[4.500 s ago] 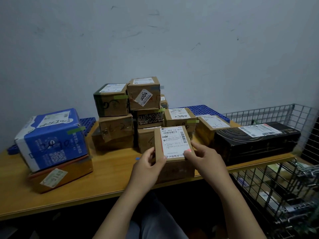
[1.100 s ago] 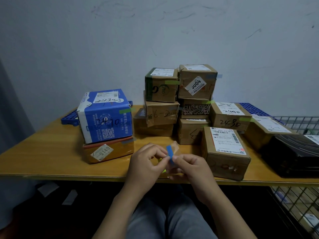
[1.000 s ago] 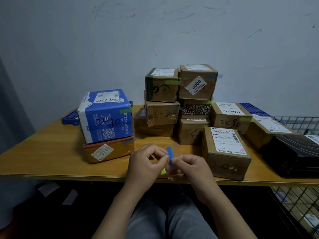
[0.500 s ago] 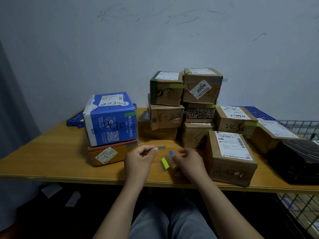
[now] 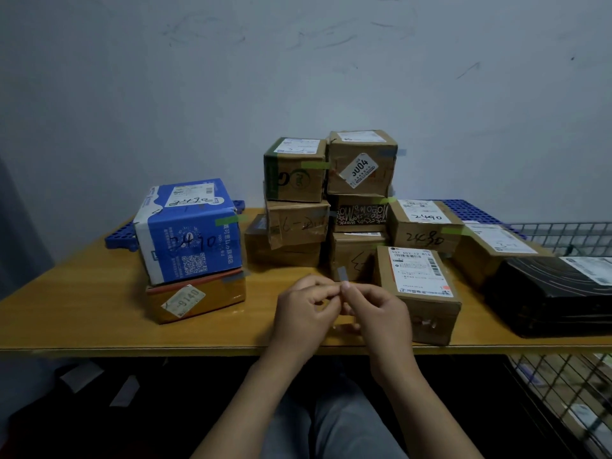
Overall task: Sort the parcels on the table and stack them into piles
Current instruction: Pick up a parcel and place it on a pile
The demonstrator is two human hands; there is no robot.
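Plenty of bare table shows at the left end, open right up to the front edge, before the first pile: a blue parcel sitting on a flat orange parcel. Past that pile a lane of wood runs back from the edge to the middle stacks, two columns of brown parcels standing side by side, each three high. In front of them, just inside the table's front edge, both hands are raised together. The left hand has its fingers curled, thumb and forefinger meeting the fingertips of the right hand, and between them they pinch a small grey strip of tape that pokes up above the fingers. Just right of the right hand a labelled parcel sits close to the edge; whether the hand touches it I cannot tell. Further right a long black parcel crowds the front edge, with a wire basket behind it
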